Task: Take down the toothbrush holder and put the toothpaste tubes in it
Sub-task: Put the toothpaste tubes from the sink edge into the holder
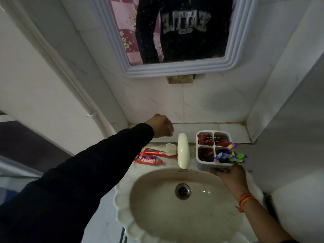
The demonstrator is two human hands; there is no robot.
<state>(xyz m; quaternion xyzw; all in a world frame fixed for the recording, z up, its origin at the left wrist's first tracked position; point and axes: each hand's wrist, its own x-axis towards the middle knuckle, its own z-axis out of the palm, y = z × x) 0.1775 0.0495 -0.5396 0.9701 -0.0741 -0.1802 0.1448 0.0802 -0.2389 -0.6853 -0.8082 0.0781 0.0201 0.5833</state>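
Observation:
The white toothbrush holder [213, 146] with four compartments stands on the sink's back rim, right of the tap. Red tubes fill its far compartments; purple and green toothbrushes [231, 157] lean out of its near right one. My right hand [229, 176] grips the holder's near side from below. Two red toothpaste tubes [151, 159] lie flat on the rim left of the tap. My left hand [162, 126] hovers above and behind them, fingers curled shut, and I see nothing in it.
A cream tap [183, 151] juts over the white scalloped sink [122, 204]. A small pale soap piece [170, 148] sits by the tubes. A mirror [175, 71] hangs above on the tiled wall. A white pipe [73, 88] runs down the left.

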